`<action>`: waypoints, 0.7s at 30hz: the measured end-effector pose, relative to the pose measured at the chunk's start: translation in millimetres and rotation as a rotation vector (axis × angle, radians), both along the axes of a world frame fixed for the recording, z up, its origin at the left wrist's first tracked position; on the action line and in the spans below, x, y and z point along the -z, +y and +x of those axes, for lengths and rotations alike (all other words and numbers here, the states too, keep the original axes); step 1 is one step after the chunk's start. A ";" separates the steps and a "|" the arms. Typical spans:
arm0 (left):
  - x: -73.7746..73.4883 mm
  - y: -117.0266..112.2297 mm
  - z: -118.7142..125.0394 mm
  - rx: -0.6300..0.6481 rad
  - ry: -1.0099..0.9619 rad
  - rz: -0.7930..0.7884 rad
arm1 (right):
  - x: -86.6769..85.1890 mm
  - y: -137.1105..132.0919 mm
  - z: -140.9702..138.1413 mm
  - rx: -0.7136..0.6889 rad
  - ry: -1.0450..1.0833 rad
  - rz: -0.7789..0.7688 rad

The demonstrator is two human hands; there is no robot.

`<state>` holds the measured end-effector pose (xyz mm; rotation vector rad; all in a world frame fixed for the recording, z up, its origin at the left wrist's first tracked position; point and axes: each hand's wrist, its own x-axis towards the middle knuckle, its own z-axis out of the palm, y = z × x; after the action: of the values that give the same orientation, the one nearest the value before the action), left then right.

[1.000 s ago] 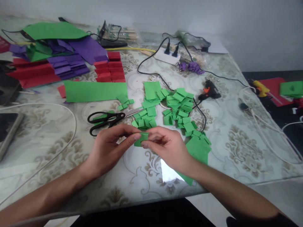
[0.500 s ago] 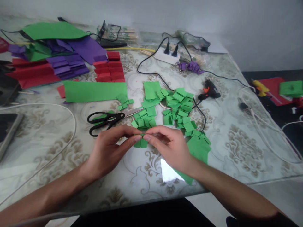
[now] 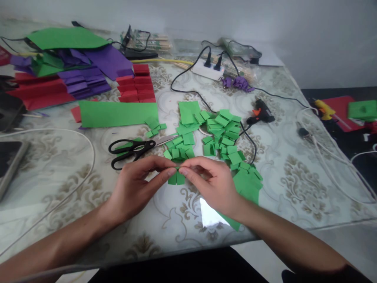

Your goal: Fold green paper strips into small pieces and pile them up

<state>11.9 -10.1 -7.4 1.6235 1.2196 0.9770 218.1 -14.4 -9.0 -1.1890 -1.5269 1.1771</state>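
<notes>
Between my two hands is a small piece of green paper with a slit down its lower part. My left hand pinches its left side between thumb and index finger. From the right, my right hand pinches it the same way, the fingertips almost meeting. Just beyond my fingers lie loose cut green paper pieces, and a larger pile of green pieces spreads to the right. Black-handled scissors rest past my left hand, blades pointing at the pieces. A green sheet lies partly behind my right wrist.
A long green strip lies behind the scissors. Folded red paper and purple paper sit at the back left. A black glue gun, a white power strip and cables are toward the right. A phone lies at the left edge.
The green piece between my fingertips has shifted slightly to the right and turned a little. My hands have hardly moved, and the things on the table stay where they were.
</notes>
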 end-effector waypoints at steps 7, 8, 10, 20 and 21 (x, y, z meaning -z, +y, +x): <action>1.0 0.0 0.3 0.021 0.033 0.005 | 3.1 -0.4 -0.2 -0.039 0.031 -0.029; 0.7 0.0 0.7 0.021 0.046 0.011 | 3.9 -0.5 -0.3 -0.040 0.030 -0.032; 0.3 -0.1 1.4 0.025 0.065 0.022 | 5.2 -0.7 -0.6 -0.037 0.030 -0.039; 3.6 -3.2 -1.5 0.022 0.056 0.015 | 2.4 0.4 -2.4 -0.026 0.070 -0.071; 3.5 -3.3 -1.4 0.018 0.053 0.016 | 2.0 0.8 -2.4 -0.024 0.079 -0.078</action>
<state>10.5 -13.4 -10.9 1.6797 1.2333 0.9404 215.7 -13.7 -10.9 -1.1639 -1.4520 1.2944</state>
